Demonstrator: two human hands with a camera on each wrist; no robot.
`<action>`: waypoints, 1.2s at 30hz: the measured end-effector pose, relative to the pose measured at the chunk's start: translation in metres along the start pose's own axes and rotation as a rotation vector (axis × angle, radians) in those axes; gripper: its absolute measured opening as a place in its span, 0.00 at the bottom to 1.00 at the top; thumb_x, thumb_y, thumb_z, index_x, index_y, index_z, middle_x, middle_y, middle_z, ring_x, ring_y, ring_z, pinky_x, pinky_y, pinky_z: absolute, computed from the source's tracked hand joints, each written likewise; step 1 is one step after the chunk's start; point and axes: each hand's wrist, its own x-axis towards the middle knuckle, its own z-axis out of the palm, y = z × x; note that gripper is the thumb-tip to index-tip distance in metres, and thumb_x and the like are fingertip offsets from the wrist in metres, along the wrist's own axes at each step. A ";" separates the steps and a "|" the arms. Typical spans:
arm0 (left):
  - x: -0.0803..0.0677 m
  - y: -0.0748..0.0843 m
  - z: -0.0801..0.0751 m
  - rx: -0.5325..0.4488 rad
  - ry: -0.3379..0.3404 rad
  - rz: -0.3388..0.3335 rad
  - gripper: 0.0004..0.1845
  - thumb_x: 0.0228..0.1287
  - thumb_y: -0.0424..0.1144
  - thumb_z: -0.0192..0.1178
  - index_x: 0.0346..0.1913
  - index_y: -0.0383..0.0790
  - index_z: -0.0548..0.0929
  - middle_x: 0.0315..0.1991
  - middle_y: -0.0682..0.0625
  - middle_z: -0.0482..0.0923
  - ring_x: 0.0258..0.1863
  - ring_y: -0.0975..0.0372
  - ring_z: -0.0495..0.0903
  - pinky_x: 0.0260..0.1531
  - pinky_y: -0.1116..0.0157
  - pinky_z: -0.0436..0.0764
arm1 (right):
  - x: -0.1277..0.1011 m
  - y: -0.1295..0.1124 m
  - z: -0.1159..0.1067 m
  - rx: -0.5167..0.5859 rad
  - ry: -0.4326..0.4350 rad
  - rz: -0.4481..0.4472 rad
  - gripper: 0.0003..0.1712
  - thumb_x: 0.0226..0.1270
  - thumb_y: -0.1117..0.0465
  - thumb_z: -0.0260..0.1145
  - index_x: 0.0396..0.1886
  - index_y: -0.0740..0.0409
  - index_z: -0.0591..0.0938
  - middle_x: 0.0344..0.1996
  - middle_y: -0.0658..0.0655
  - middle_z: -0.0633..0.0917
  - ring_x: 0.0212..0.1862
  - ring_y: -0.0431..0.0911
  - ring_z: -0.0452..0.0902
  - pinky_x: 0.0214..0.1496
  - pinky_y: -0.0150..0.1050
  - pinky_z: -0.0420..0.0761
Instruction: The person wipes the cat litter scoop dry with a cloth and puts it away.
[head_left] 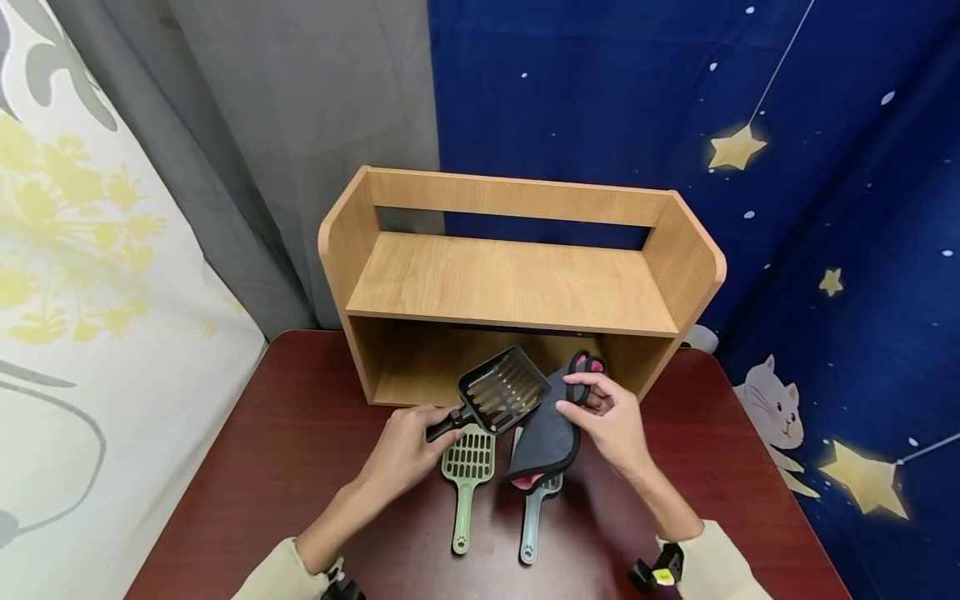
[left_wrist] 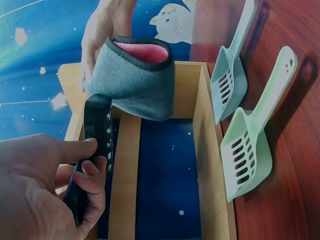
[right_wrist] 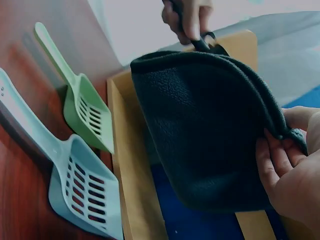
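Three slotted litter scoops are in view. A black scoop (head_left: 501, 392) is lifted at the frame's centre; a green scoop (head_left: 467, 475) and a pale blue-grey scoop (head_left: 534, 512) lie flat on the dark red table (head_left: 285, 450) just below it. One grey cloth (head_left: 547, 429) with a pink lining hangs folded against the black scoop's right edge. One wooden shelf (head_left: 510, 283) stands behind.

The left hand (head_left: 405, 454) wraps its fingers round the black scoop's handle. The right hand (head_left: 611, 417), palm inward, pinches the cloth's upper hem.

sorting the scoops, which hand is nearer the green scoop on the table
Left. The left hand grips the black scoop just beside the green scoop; the right hand holds the grey cloth farther off.
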 end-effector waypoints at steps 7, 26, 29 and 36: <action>-0.002 0.009 -0.019 0.038 -0.073 0.032 0.19 0.59 0.34 0.78 0.54 0.38 0.92 0.40 0.51 0.90 0.32 0.65 0.81 0.35 0.66 0.80 | 0.005 -0.003 -0.029 0.056 -0.060 0.039 0.23 0.60 0.80 0.74 0.56 0.78 0.81 0.38 0.52 0.90 0.39 0.38 0.88 0.42 0.33 0.87; 0.048 0.036 -0.084 0.006 -0.184 0.107 0.17 0.66 0.30 0.72 0.58 0.35 0.89 0.38 0.53 0.86 0.31 0.65 0.76 0.29 0.69 0.76 | -0.001 0.015 -0.086 0.055 -0.277 0.133 0.21 0.65 0.77 0.71 0.57 0.74 0.80 0.38 0.52 0.88 0.34 0.42 0.85 0.39 0.36 0.86; 0.058 0.035 -0.092 0.012 -0.191 0.094 0.18 0.67 0.31 0.71 0.59 0.34 0.88 0.41 0.49 0.88 0.31 0.64 0.75 0.29 0.68 0.74 | -0.001 0.016 -0.095 0.040 -0.299 0.141 0.21 0.66 0.77 0.71 0.57 0.73 0.80 0.38 0.52 0.88 0.35 0.43 0.86 0.39 0.37 0.87; 0.083 0.031 -0.114 0.008 -0.188 -0.020 0.12 0.71 0.36 0.70 0.54 0.39 0.90 0.40 0.49 0.85 0.22 0.63 0.68 0.26 0.66 0.68 | -0.003 0.017 -0.115 -0.043 -0.337 0.146 0.20 0.66 0.76 0.72 0.57 0.71 0.81 0.37 0.52 0.87 0.35 0.41 0.85 0.39 0.35 0.85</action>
